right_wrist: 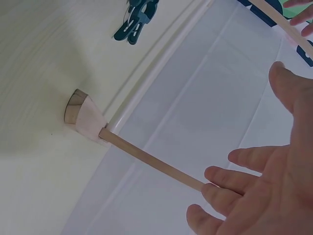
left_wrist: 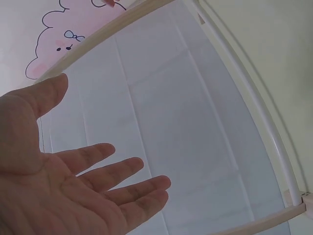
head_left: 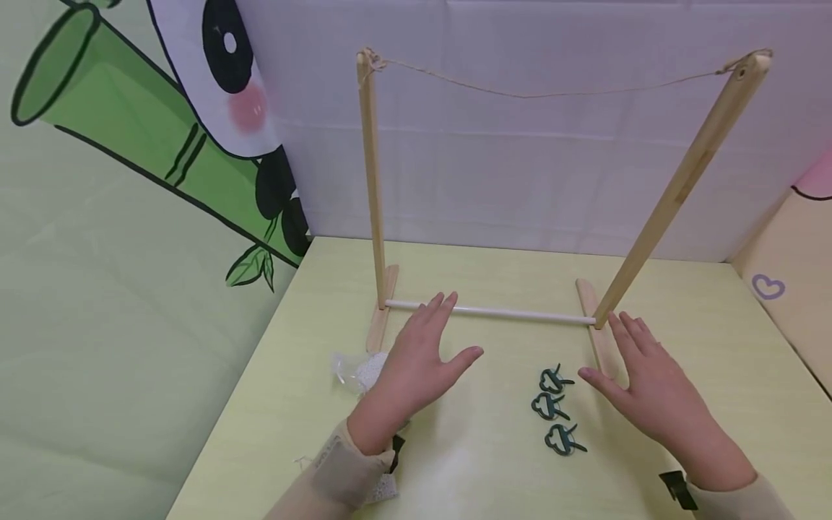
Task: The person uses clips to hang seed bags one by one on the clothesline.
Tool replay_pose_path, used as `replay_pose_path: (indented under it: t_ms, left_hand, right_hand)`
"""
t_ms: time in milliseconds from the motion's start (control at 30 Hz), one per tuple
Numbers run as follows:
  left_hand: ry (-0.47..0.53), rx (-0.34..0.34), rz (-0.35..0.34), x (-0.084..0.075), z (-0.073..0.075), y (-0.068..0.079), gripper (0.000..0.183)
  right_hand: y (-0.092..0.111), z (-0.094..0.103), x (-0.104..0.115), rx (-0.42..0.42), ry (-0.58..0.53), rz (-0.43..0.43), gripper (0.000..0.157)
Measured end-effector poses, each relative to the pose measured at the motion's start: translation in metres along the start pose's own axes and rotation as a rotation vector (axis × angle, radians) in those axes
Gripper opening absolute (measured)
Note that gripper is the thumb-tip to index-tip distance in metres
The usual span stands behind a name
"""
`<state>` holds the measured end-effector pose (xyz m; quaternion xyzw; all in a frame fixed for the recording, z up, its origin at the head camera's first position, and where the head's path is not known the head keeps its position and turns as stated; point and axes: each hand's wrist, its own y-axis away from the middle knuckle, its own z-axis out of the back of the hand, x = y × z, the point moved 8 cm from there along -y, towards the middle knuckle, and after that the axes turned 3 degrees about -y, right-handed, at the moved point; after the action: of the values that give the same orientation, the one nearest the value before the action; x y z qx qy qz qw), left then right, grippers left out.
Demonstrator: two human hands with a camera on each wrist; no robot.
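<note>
A wooden frame stands on the table, with a left post [head_left: 372,180], a right post [head_left: 689,180] and a white rod [head_left: 520,313] joining them low down. String [head_left: 520,95] sags between the post tops. My left hand [head_left: 422,361] hovers on the near side of the rod, fingers straight and thumb spread, holding nothing. Near the foot of the right post my right hand [head_left: 656,390] is held out the same way, palm bare in the right wrist view. Several dark green clips, among them a lower clip [head_left: 564,439], lie in a column left of the right hand.
Clear plastic bags of white beads [head_left: 370,372] lie partly hidden under my left forearm. Flat wooden feet [head_left: 588,296] support the posts on the pale table [head_left: 481,462]. A white cloth wall [head_left: 520,180] rises behind, and a cartoon-printed sheet [head_left: 130,325] hangs on the left.
</note>
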<state>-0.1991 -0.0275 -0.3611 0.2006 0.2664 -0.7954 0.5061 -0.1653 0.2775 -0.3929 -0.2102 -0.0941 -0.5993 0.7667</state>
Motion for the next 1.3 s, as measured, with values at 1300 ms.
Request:
replay_pose_path:
  t_ms: [1300]
  left_hand:
    - [0.158, 0.203, 0.015, -0.024, -0.069, -0.013, 0.072]
  right_hand:
    - [-0.003, -0.014, -0.001, 0.071, -0.104, 0.117, 0.075]
